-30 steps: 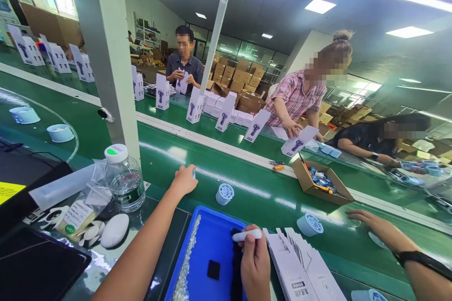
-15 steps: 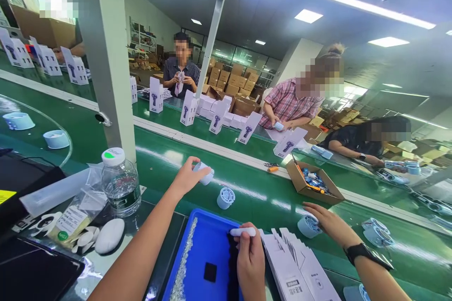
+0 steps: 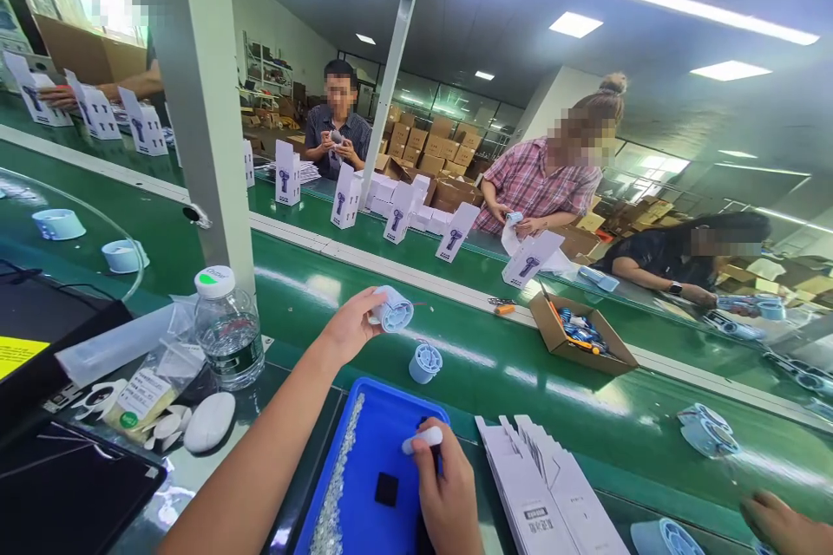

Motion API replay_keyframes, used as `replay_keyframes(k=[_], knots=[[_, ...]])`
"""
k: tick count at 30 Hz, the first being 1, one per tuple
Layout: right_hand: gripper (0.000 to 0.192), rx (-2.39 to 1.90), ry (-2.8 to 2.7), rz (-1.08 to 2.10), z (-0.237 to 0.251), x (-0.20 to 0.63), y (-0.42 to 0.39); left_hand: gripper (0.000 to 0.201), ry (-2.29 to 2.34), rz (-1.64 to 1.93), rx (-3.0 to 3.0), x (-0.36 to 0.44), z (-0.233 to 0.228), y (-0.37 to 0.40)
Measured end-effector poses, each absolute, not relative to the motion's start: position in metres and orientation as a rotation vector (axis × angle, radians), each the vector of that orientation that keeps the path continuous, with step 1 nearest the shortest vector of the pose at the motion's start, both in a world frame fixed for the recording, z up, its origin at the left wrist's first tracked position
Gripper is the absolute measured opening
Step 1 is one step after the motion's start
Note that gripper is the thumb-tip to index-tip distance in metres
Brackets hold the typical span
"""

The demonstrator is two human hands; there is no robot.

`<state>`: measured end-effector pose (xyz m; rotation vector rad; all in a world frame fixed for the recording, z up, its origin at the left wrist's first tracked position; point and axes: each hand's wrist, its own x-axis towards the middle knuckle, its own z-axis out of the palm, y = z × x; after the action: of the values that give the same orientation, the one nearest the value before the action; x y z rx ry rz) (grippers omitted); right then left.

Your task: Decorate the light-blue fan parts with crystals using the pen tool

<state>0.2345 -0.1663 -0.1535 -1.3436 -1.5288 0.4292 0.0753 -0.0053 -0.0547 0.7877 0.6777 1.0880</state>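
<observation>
My left hand [image 3: 357, 325] grips a light-blue round plastic fan housing [image 3: 396, 312] above the green belt, its spoked open end turned toward me. A thin reddish wire sticks out of it. Below it, a second housing [image 3: 426, 362] stands on the belt. My right hand [image 3: 449, 490] is closed around a white round-ended stick [image 3: 422, 440] over the blue tray [image 3: 365, 390]. Most of the stick is hidden by the fingers. In the tray are small clear pieces [image 3: 335, 486] along the left side and a black square [image 3: 387, 489].
Flat white cartons [image 3: 547, 494] lie right of the tray. A water bottle [image 3: 229, 338] and white mouse [image 3: 209, 422] are at left. A co-worker's hand [image 3: 784, 525] is at lower right. Beyond stand a parts box [image 3: 582, 355], upright cartons [image 3: 398, 212] and several people.
My left hand has turned the housing so its open end faces me. My right hand moved slightly left and down with the stick. A co-worker's hand withdrew right; the housing it touched is gone.
</observation>
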Motion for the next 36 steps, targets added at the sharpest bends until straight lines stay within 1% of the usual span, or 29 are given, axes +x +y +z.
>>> replay_keyframes(k=[4, 10, 17, 21, 27, 36], knots=[[0.019, -1.339, -1.428, 0.406, -0.152, 0.236, -0.17, 0.027, 0.7, 1.023, 0.838, 0.084, -0.056, -0.01], [0.012, -1.215, -1.587, 0.572, -0.147, 0.229, -0.17, 0.031, 0.805, 0.936, 0.923, 0.098, -0.061, -0.015], [0.011, -0.979, -0.97, 0.53, -0.142, 0.236, -0.171, 0.036, 0.927, 0.74, 1.165, 0.112, -0.059, -0.023], [0.013, -0.982, -0.895, 0.541, -0.134, 0.239, -0.172, 0.036, 0.955, 0.726, 1.211, 0.119, -0.055, -0.028], [0.021, -0.993, -0.901, 0.635, -0.132, 0.239, -0.17, 0.037, 0.94, 0.705, 1.253, 0.124, -0.052, -0.034], [0.027, -1.041, -0.912, 0.641, -0.132, 0.24, -0.169, 0.037, 0.935, 0.674, 1.289, 0.126, -0.048, -0.039]])
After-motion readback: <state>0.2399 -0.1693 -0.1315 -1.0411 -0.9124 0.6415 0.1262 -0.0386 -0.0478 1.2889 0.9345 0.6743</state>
